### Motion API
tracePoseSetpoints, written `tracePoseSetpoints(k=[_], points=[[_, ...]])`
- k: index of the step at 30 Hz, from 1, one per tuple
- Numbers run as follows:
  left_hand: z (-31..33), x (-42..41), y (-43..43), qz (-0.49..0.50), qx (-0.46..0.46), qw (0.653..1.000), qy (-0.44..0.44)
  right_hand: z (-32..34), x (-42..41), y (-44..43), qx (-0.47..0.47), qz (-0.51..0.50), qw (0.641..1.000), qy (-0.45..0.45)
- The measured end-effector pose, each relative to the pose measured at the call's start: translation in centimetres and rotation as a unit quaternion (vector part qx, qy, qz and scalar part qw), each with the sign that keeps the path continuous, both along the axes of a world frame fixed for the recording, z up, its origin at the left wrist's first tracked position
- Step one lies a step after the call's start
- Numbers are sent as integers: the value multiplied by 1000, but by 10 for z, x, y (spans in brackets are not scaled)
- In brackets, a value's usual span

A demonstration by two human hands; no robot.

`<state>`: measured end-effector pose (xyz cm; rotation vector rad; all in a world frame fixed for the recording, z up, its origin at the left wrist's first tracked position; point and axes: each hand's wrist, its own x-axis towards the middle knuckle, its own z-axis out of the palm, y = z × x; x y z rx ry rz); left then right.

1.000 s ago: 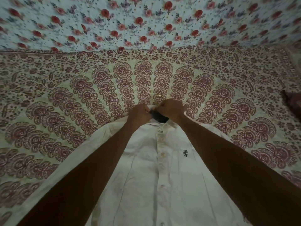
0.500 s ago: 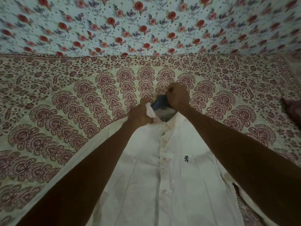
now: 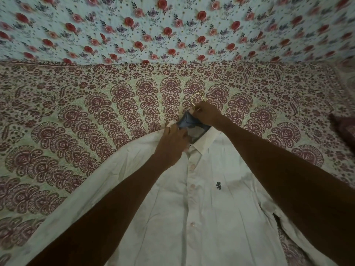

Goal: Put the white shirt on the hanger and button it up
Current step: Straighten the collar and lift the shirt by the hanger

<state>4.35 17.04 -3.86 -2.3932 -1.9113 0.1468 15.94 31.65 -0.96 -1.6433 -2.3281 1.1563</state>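
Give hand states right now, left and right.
left hand: grips the white shirt at the collar.
right hand: holds the hanger near its top.

Everything's on a cream sheet [image 3: 80,120] printed with maroon fan shapes. The white shirt [image 3: 221,217] lies flat on it, front up, and some dark red thing [image 3: 343,127] sits at the far right edge.

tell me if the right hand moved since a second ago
Yes: the right hand has moved away from the person, farther up the bedspread's scallops toward the floral wall, holding the hanger hook.
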Motion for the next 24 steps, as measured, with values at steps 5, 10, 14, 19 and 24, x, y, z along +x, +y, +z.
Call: tracePoseSetpoints(k=[5,10,14,19,24], points=[[12,-4,13,-42,-65,997,14,-6,14,-1,-19,-13,997,74],[19,-19,34,-7,-75,988,-132,-12,9,1,32,-16,997,74],[18,-23,33,-91,-47,986,-133,-15,11,0,56,-8,995,77],[28,-15,36,-17,-132,958,-256,-15,12,-1,56,0,995,80],[35,11,35,34,-181,948,-261,-12,12,-1,63,-11,995,71]])
